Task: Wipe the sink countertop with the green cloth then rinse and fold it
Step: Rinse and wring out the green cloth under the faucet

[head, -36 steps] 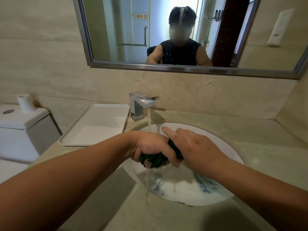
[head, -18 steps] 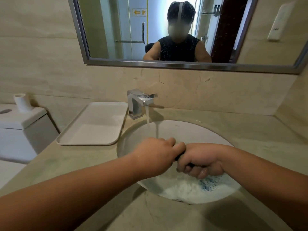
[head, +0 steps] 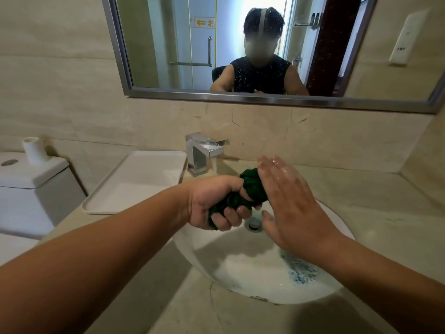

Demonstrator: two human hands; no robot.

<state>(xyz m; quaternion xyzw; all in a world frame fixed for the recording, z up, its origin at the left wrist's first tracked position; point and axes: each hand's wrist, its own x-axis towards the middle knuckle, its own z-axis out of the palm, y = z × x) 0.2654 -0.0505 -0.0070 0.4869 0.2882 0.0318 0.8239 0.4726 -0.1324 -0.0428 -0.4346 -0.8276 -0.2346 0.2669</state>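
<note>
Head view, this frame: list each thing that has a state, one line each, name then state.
green cloth: bunched into a wad, gripped over the basin
left hand: fist closed on the cloth
right hand: open, wet, fingers flat against the cloth
faucet: flow hidden behind the hands
sink: wet, blue flecks near the right side
drain: uncovered
white tray: holds nothing

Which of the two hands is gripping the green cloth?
The left hand grips the green cloth in a fist; the right hand is open and flat beside it.
</note>
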